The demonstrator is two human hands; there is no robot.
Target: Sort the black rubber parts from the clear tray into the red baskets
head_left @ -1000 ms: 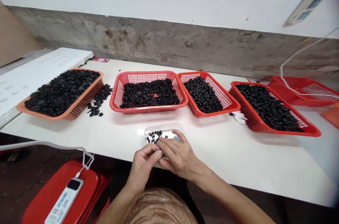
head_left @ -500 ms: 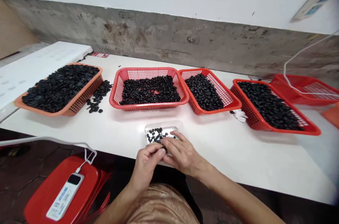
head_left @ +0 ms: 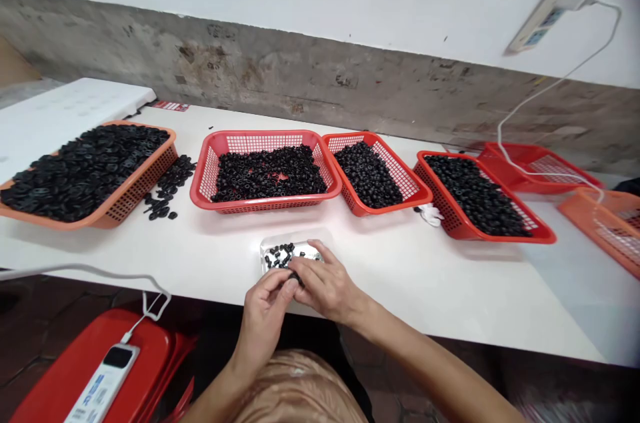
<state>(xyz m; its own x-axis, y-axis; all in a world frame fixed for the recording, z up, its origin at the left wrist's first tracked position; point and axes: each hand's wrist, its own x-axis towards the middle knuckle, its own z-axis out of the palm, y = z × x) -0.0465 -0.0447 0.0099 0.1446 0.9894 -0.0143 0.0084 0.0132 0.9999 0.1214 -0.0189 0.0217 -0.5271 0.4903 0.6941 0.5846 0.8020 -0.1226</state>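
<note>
My left hand (head_left: pixel 265 316) pinches a small black part (head_left: pixel 296 277) between thumb and fingers at the table's front edge. My right hand (head_left: pixel 327 286) meets it there, its thumb and fingertips closed on the same piece, which they mostly cover. Whether the piece is a ring or a sleeve I cannot make out. Just beyond the fingers lies a shallow clear tray (head_left: pixel 267 243) with small black cylindrical pieces (head_left: pixel 280 253) scattered in it. The right hand covers part of the tray's near side.
Behind the tray stand a pink-red basket (head_left: pixel 265 205) and two red baskets (head_left: pixel 407 193) (head_left: pixel 480 231) of black rings. An orange basket (head_left: pixel 135 186) of flat black parts is at left, with loose ones (head_left: pixel 167 189) beside it. A power bank (head_left: pixel 103 386) rests on a red stool (head_left: pixel 50 369).
The view has turned to the right, so the baskets and tray appear further left. Both hands stay together around the small black part, with little change in their grip.
</note>
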